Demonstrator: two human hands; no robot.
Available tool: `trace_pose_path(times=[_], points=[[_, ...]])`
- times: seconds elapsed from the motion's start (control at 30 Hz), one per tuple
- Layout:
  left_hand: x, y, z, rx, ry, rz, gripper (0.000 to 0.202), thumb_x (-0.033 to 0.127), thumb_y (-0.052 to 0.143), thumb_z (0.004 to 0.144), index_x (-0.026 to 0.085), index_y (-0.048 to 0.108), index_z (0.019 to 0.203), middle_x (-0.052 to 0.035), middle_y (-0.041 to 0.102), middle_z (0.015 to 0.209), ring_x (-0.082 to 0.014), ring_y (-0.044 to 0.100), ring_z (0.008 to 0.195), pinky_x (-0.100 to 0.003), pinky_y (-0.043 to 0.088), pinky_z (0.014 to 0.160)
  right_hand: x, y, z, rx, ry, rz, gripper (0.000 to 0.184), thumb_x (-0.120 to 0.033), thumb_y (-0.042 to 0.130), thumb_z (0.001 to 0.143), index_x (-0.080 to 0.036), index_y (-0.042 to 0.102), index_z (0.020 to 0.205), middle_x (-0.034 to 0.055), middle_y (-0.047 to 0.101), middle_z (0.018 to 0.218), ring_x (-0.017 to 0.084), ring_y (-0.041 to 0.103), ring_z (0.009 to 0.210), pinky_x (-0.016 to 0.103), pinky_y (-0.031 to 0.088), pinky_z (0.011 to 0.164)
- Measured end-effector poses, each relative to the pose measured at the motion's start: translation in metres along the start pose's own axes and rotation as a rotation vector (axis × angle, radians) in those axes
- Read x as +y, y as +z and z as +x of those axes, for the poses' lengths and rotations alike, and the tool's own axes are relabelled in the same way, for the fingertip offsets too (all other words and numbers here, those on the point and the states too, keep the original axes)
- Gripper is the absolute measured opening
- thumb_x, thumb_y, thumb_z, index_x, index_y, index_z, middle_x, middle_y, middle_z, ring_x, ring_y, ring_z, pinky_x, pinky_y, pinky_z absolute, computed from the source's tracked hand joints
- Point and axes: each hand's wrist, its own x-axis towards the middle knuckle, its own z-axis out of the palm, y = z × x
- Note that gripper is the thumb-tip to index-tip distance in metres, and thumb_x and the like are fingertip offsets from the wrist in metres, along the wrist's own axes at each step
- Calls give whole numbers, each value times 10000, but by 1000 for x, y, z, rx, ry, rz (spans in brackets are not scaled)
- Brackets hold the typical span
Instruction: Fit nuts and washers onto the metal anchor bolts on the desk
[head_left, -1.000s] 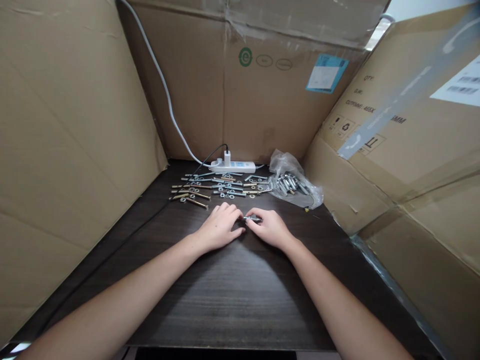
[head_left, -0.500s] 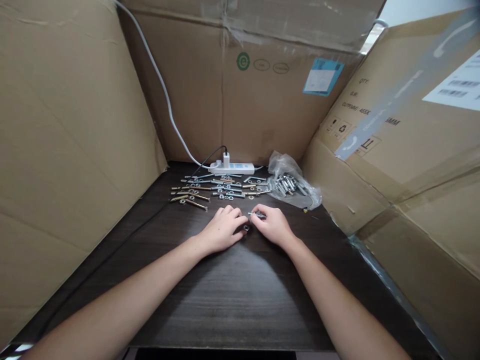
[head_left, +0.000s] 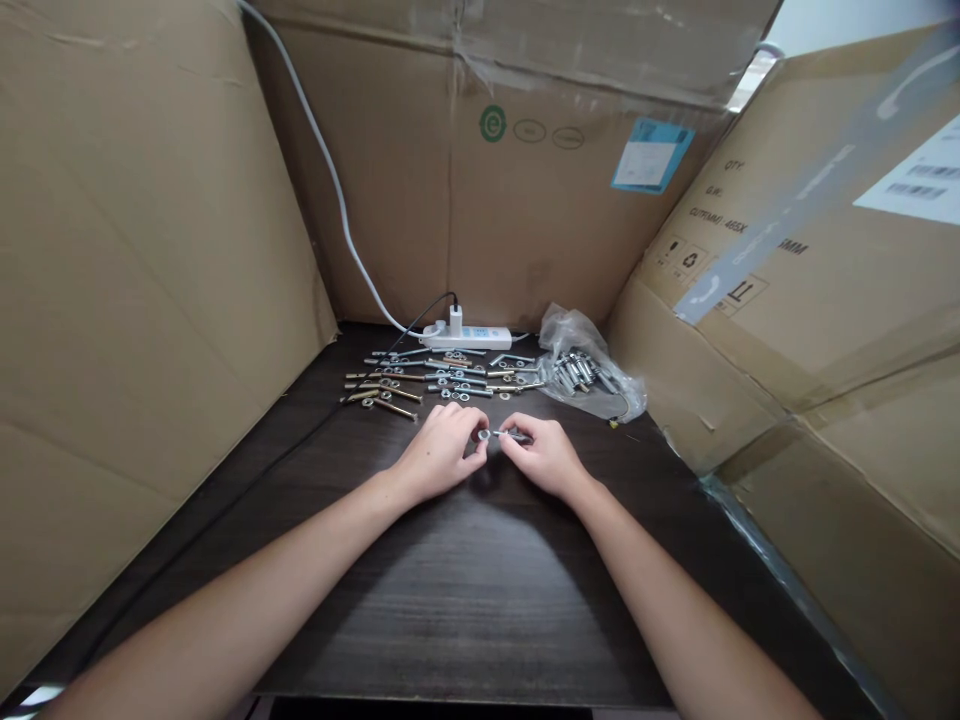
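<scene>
Between its thumb and fingertips, my left hand (head_left: 448,448) pinches a small metal nut (head_left: 484,435). My right hand (head_left: 546,452) is closed on a thin silver bolt (head_left: 517,435), whose tip points left at the nut. A small gap separates nut and bolt tip. Most of the bolt's length is hidden by the fingers. Both hands are just above the dark wooden table (head_left: 450,590). Behind them lie rows of silver and brass-coloured bolts (head_left: 394,409) with loose nuts (head_left: 443,394) and washers among them.
A clear plastic bag (head_left: 626,395) holding silver metal pieces lies at the back right. A white power strip (head_left: 480,338) with a plugged-in adapter stands behind the bolts. A black cable (head_left: 247,480) runs along the left. Cardboard walls (head_left: 525,230) enclose the table on three sides.
My left hand has picked the nut up from the table and raised it level with the bolt tip. The right hand still holds the bolt, almost unmoved.
</scene>
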Motion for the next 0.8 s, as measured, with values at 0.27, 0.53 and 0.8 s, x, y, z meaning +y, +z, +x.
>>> trace_pose_path(times=[0.27, 0.53, 0.8], points=[[1, 1, -1, -17, -12, -47, 141, 161, 498, 806, 192, 484, 943, -17, 574, 868, -181, 527, 815, -318, 411, 752, -3, 3, -1, -29, -33, 11, 170, -294, 521, 790, -198, 657, 826, -15, 629, 635, 116, 519, 523, 216, 394, 567], [2, 1, -2, -28, -12, -76, 154, 161, 474, 834, 197, 487, 983, -21, 576, 879, -180, 532, 817, -314, 419, 750, -4, 3, -2, -31, -53, 22, 176, -305, 515, 799, -200, 651, 834, -17, 611, 628, 114, 499, 518, 212, 377, 548], [5, -1, -3, -50, -14, -108, 142, 172, 464, 861, 209, 491, 995, -12, 587, 873, -179, 531, 812, -307, 410, 743, -2, 5, -2, -27, -62, 29, 177, -296, 513, 807, -201, 654, 856, -13, 633, 663, 116, 512, 539, 211, 383, 562]])
